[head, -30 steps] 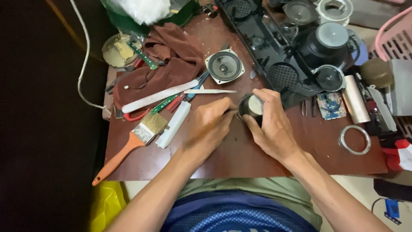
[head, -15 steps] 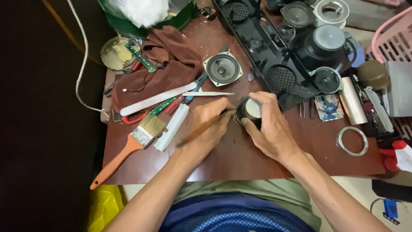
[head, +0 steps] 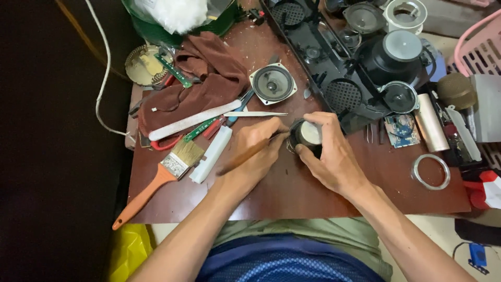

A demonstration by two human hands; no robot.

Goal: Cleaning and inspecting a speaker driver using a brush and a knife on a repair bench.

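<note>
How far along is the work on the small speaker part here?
Done: the black housing lies opened up, one square speaker out on the table. In hand: the right hand steadies a small round speaker part while the left hand works a thin brown stick against it. Left: everything remains unassembled.

No screens or signs are in view. A yellow plastic bag (head: 127, 249) lies below the table's near left corner. A white plastic bag (head: 177, 13) sits in the green container (head: 219, 23) at the far edge. No label is legible as such.
</note>
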